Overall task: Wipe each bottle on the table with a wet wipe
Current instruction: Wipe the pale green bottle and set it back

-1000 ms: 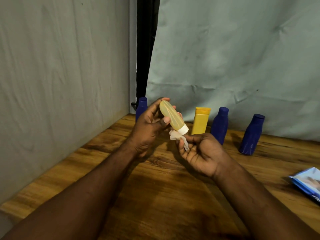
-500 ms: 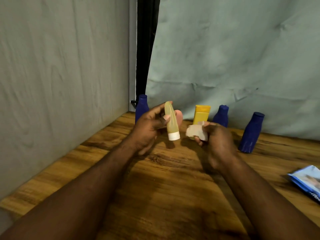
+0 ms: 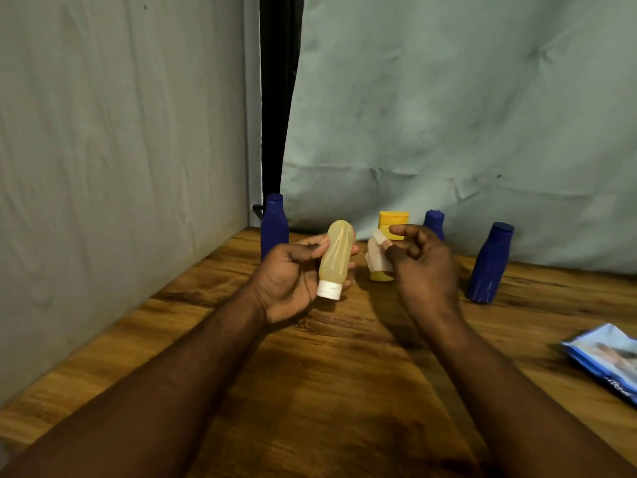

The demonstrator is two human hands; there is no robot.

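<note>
The left hand (image 3: 293, 281) is closed around a small pale-yellow bottle (image 3: 336, 257), held above the table with its white cap (image 3: 329, 290) pointing down and toward the camera; the thumb lies across one side and the fingertips show past the other. Just to its right, not touching it, the right hand (image 3: 422, 270) pinches a crumpled white wipe (image 3: 377, 253) between thumb and fingers, the remaining fingers loosely curled (the index finger reaches out over the top of the wipe).

Behind the wipe stands a yellow bottle (image 3: 393, 224) with a flat cap, partly hidden by the right hand. A blue bottle (image 3: 274, 224) stands upright at the back left, near the corner where the two cloth-covered walls meet. A second blue bottle (image 3: 433, 224) shows only its upper part behind the right hand. A third blue bottle (image 3: 489, 263) stands farther right, well apart from the hands.

All of these rest on a wooden table (image 3: 344, 391) with a strong grain. At the right edge lies a blue-and-white pack of wipes (image 3: 606, 360), flat and cut off by the frame.
</note>
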